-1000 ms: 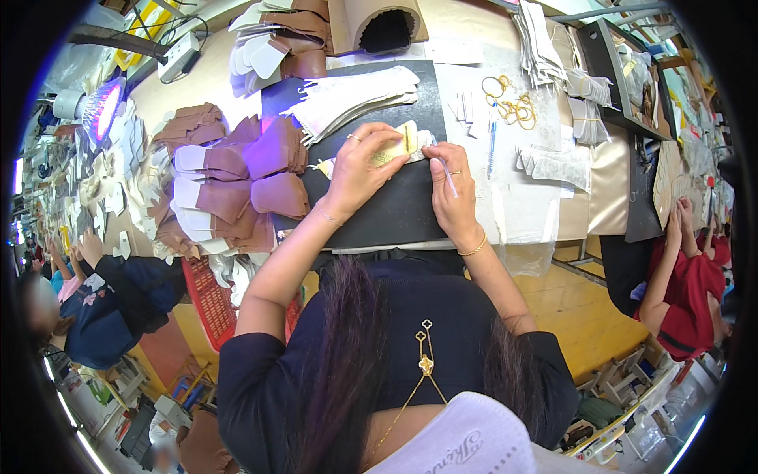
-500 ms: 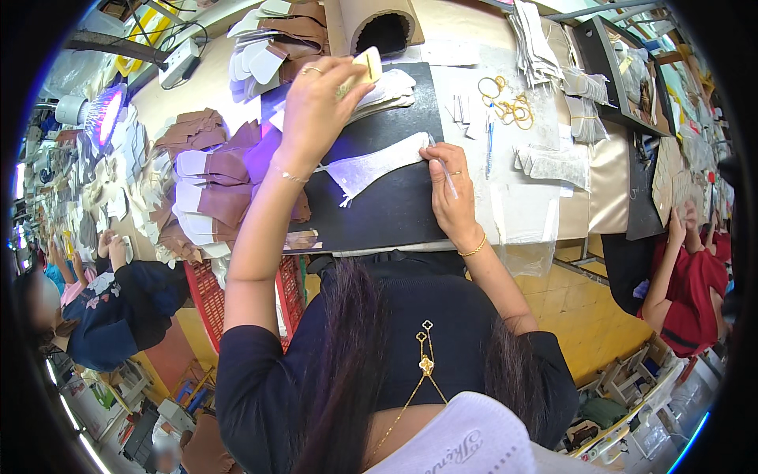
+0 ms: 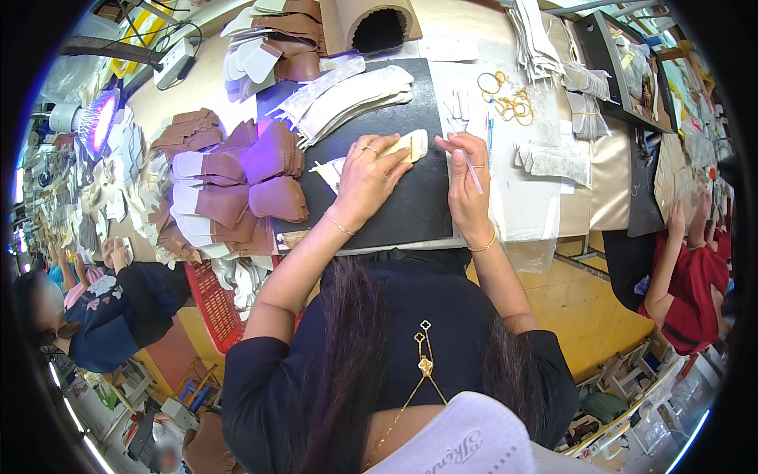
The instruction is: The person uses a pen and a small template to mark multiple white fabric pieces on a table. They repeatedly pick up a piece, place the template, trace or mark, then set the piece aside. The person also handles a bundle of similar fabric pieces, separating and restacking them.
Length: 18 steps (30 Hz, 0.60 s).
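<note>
My left hand (image 3: 365,180) presses a small pale-yellow template (image 3: 416,145) with a slot in it onto the right end of a white curved piece (image 3: 326,171). That piece lies on the black mat (image 3: 403,215), mostly covered by my left hand. Just right of the template, my right hand (image 3: 471,189) pinches a thin whitish pen-like stick (image 3: 474,177), which is apart from the piece. Beyond my hands, a fanned stack of white curved pieces (image 3: 363,99) rests on the mat.
Stacks of brown leather pieces (image 3: 272,158) lie on the left, beside a lit lamp (image 3: 99,122). A cardboard tube (image 3: 379,28) stands at the back. Rubber bands (image 3: 517,107), a blue pen (image 3: 489,142) and more white pieces (image 3: 557,162) are to the right. Other people sit at both sides.
My left hand has come down and nearer from above the stack, setting the template on the white piece. My right hand has shifted slightly right and let go of that piece's end, keeping the stick.
</note>
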Each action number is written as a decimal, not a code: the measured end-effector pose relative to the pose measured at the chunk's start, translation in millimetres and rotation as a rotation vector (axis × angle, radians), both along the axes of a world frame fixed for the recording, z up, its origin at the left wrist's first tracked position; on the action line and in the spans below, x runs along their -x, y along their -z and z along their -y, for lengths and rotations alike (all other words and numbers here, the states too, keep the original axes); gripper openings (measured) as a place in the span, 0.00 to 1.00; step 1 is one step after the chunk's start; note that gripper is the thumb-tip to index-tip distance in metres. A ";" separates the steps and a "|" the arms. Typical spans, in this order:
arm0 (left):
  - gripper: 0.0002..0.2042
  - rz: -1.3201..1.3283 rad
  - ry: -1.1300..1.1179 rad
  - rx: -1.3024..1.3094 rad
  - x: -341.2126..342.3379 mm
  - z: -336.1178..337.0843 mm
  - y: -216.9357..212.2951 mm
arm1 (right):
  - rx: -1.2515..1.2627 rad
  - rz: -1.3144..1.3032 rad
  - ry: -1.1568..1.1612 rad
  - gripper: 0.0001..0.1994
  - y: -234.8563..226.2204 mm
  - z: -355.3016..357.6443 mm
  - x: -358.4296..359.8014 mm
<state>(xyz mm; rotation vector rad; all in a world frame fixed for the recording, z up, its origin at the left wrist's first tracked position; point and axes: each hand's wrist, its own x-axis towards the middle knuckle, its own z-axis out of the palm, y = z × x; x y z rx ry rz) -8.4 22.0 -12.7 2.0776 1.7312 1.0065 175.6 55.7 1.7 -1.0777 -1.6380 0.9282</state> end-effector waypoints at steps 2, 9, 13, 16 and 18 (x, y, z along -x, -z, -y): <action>0.12 -0.012 -0.003 -0.010 0.9 0.1 1.8 | 0.038 -0.043 0.005 0.10 -0.6 1.3 1.0; 0.11 -0.061 0.003 -0.056 -1.9 -1.8 4.9 | -0.030 0.052 0.007 0.09 1.6 2.8 -1.5; 0.11 -0.074 0.002 -0.061 -2.0 -2.9 5.3 | 0.021 0.099 -0.012 0.08 3.4 2.6 -1.5; 0.11 -0.090 0.003 -0.070 -3.1 -3.3 3.7 | -0.053 0.245 -0.018 0.07 3.9 3.3 1.2; 0.10 -0.130 0.004 -0.072 -4.2 -3.8 2.2 | -0.133 0.313 -0.028 0.06 3.7 3.3 4.2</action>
